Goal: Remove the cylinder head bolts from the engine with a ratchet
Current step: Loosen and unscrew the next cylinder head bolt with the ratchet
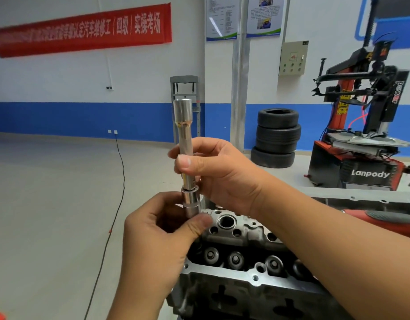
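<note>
Hands [213, 172] gripping extension bar [185, 144], above engine [241, 269]

Car workshop: tyre changer [363, 125], stacked tyres [276, 137].

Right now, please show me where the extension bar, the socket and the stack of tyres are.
extension bar [185, 137]: head view, bare shaft above the thumb.
socket [192, 203]: head view, its chrome side.
stack of tyres [276, 139]: head view, tread.

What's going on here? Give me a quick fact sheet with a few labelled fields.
Place: workshop, stacked tyres by the wall
Workpiece: engine cylinder head, low in view
Tool: chrome extension bar held upright, socket at its lower end
Right hand: grips the bar's middle
Left hand: pinches the socket
Ratchet: red-handled tool lies behind the right forearm, not in use
</note>
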Motion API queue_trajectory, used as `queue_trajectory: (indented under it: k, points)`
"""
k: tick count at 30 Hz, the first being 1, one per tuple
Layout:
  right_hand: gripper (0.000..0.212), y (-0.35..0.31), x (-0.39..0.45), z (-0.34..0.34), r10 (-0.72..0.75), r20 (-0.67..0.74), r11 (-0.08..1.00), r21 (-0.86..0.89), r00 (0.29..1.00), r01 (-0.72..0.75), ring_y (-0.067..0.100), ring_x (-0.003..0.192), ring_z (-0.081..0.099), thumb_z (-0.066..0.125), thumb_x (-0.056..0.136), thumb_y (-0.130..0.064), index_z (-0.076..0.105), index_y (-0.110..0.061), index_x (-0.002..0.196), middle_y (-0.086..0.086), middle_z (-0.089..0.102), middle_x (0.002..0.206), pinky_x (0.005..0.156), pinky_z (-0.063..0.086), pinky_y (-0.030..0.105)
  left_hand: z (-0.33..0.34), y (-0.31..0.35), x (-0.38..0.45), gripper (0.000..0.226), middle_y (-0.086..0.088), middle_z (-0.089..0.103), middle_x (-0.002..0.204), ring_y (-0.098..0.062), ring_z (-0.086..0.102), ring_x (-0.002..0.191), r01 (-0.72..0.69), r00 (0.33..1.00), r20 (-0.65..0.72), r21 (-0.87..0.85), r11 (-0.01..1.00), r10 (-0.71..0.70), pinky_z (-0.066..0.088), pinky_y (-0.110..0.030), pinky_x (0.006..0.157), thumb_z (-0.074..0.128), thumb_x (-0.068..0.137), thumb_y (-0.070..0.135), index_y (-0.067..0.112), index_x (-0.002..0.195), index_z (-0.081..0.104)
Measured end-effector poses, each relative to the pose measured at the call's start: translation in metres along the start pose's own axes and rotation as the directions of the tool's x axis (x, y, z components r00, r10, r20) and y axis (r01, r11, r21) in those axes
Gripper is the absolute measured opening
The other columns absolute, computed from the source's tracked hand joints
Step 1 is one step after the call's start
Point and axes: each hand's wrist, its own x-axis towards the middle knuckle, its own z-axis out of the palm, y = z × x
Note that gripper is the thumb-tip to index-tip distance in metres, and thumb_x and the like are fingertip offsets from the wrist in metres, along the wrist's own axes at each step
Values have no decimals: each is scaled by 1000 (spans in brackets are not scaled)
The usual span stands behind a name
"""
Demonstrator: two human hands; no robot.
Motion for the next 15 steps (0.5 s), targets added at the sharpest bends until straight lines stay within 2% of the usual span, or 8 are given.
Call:
queue_trajectory:
  k: [2,4,5,7,9,11,13,15]
  points:
    - [12,0,0,-1,-9,-13,1000,16,1000,9,19,76,53,75,77,-6,76,-13,86,5,60,76,65,46,26,-1,2,0,34,10,77,76,-8,75,72,-14,999,31,30,999,13,54,-25,69,77,55,53,52,88,73]
    - [18,-2,-1,-3,-25,-16,999,33,1000,25,17,75,63,74,77,-3,74,-13,92,7,62,78,64,50,24,-4,3,-1,29,13,78,85,-7,75,84,-2,990,142,53,999,-5,54,-28,77,70,65,56,56,94,71]
    - [21,-3,-2,-4,-30,-8,999,37,1000,30,17,75,66,74,77,-1,72,-12,95,9,63,79,63,52,24,-6,4,-1,26,13,79,90,-7,75,90,11,980,199,46,999,-20,54,-29,82,67,72,53,57,98,70]
    - [22,-6,-2,-7,-28,22,999,27,999,28,18,76,68,71,79,-2,70,-12,99,11,68,80,62,53,24,-12,5,0,26,10,80,98,-9,75,98,23,964,265,26,999,-29,54,-31,88,60,93,33,55,104,70]
    - [20,-8,-4,-8,-10,67,1000,8,998,10,19,74,63,69,83,-4,67,-13,101,13,74,83,64,53,24,-15,2,0,48,9,80,98,-11,75,99,14,968,248,51,999,-26,53,-31,88,56,102,8,53,106,71]
    - [16,-9,-4,-7,3,109,1000,-7,994,-2,16,65,52,68,86,-6,65,-12,100,14,75,86,66,52,24,-15,0,0,56,8,80,95,-11,76,96,15,984,179,40,999,-22,54,-31,88,60,98,-3,52,103,73]
    - [14,-8,-4,-7,7,107,999,-34,994,-3,14,60,43,69,86,-8,65,-12,98,14,75,87,64,51,23,-11,-7,0,52,7,80,93,-13,77,91,29,993,113,29,999,-32,55,-34,87,68,92,-3,48,99,74]
    - [10,-7,-3,-8,-6,69,997,-71,998,11,14,58,41,73,83,-9,67,-11,91,15,74,87,63,48,26,-8,-10,1,38,7,80,91,-13,77,88,29,996,80,5,1000,-29,57,-34,84,78,83,11,47,96,75]
